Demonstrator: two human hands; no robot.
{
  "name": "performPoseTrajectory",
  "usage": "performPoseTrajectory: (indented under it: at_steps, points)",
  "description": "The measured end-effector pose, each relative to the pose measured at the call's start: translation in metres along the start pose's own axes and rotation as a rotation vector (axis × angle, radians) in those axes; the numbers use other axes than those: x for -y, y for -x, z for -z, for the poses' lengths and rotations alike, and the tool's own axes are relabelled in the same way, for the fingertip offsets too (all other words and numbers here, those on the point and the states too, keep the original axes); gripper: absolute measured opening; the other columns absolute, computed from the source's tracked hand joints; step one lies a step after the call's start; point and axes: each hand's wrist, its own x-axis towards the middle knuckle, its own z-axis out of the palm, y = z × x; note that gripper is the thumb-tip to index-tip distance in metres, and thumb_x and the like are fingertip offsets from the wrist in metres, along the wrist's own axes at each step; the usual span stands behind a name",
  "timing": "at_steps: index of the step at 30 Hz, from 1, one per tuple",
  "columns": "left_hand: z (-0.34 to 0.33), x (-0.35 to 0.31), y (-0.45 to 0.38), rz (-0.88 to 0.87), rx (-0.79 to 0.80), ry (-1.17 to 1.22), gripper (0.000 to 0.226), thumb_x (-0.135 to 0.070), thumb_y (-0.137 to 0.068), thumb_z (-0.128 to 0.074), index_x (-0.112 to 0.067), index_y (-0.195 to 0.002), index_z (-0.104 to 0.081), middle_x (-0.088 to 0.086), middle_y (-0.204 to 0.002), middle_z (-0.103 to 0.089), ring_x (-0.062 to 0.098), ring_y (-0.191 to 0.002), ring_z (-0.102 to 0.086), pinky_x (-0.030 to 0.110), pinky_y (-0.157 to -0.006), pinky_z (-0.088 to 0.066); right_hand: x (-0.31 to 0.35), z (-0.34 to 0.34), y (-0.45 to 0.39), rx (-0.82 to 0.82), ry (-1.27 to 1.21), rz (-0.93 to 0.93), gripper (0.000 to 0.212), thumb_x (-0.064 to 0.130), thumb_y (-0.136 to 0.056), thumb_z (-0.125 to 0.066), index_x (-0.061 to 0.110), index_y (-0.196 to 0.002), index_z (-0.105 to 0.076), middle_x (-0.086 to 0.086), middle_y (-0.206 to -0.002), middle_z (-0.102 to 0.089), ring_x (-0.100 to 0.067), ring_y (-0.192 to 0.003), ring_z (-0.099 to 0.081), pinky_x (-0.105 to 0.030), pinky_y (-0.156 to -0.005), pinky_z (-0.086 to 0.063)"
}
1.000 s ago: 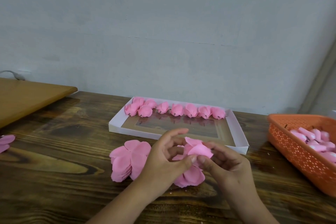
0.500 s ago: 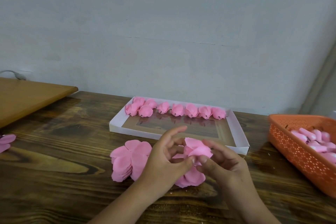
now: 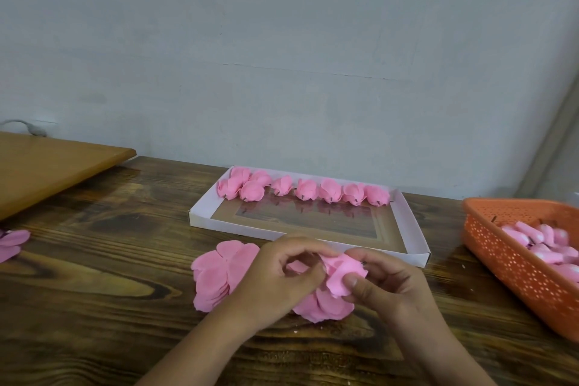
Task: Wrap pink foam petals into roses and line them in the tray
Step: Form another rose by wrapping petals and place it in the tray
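Observation:
My left hand (image 3: pixel 279 276) and my right hand (image 3: pixel 388 282) meet over the table and both pinch a half-wrapped pink foam rose (image 3: pixel 343 271), fingers curled round its petals. Under and beside my hands lies a stack of flat pink petals (image 3: pixel 219 273). Behind them stands a white shallow tray (image 3: pixel 412 229) with several finished pink roses (image 3: pixel 305 189) in a row along its far side.
An orange perforated basket (image 3: pixel 513 263) with pink rose centres stands at the right edge. A lighter wooden board (image 3: pixel 47 166) lies at the back left. A few loose petals (image 3: pixel 12 243) lie at the far left. The grey wall is close behind the tray.
My left fingers have curled in over the rose, and the petal has been folded closer round it. The hands stay in the same place.

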Motion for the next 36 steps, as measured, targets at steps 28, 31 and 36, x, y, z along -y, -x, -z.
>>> performPoseTrajectory:
  at_steps: [28, 31, 36]
  points:
    - [-0.001, 0.003, 0.001, -0.213, -0.096, -0.091, 0.036, -0.015, -0.085, -0.061, -0.036, -0.113, -0.070, -0.011, -0.107, -0.063, 0.019, -0.094, -0.064, 0.015, -0.069, -0.048, -0.002, -0.003, -0.001, 0.052, -0.041, -0.088, 0.047, 0.027, -0.067, -0.089, 0.014, -0.110, -0.075, -0.020, -0.104, -0.074, -0.030, -0.092, -0.073, -0.029, -0.069, -0.059]
    - [-0.003, 0.005, 0.002, -0.222, -0.100, -0.127, 0.048, -0.005, -0.085, -0.064, -0.039, -0.119, -0.065, -0.011, -0.110, -0.063, 0.020, -0.097, -0.063, 0.015, -0.069, -0.048, -0.004, -0.004, -0.002, 0.054, -0.059, -0.090, 0.049, 0.029, -0.066, -0.088, 0.013, -0.109, -0.075, -0.021, -0.104, -0.074, -0.031, -0.091, -0.073, -0.030, -0.069, -0.059]
    - [-0.002, 0.001, 0.002, -0.223, -0.101, -0.179, 0.030, -0.008, -0.086, -0.065, -0.034, -0.102, -0.070, -0.016, -0.108, -0.061, 0.015, -0.101, -0.063, 0.013, -0.073, -0.047, -0.005, -0.002, -0.002, 0.064, -0.059, -0.086, 0.046, 0.024, -0.065, -0.090, 0.013, -0.108, -0.076, -0.020, -0.104, -0.075, -0.029, -0.090, -0.074, -0.028, -0.067, -0.059]
